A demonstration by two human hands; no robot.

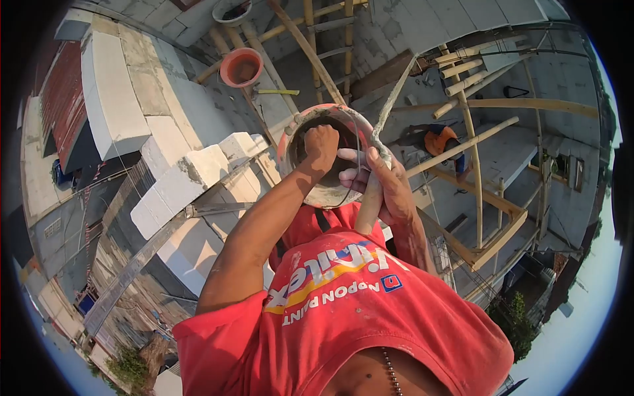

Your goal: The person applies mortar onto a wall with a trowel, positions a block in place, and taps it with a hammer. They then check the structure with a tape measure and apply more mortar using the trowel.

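A mortar-smeared bucket (285,158) with a reddish rim sits in front of my chest, and a thin wire handle crosses its mouth. My left hand (320,148) is closed in a fist over the bucket's mouth; what it holds, if anything, is hidden. At the right rim, my right hand (389,178) curls around a pale bamboo pole (372,204), its fingertips whitened and reaching over the bucket opening. A frayed rope (395,92) comes down to the pole's upper end beside my thumb.
An orange bucket (242,68) and a pale basin (232,11) stand beyond. White blocks (179,185) top a wall at left. Bamboo scaffolding (470,152) and a timber frame (498,241) lie right, over a drop. A person in orange (439,142) bends below.
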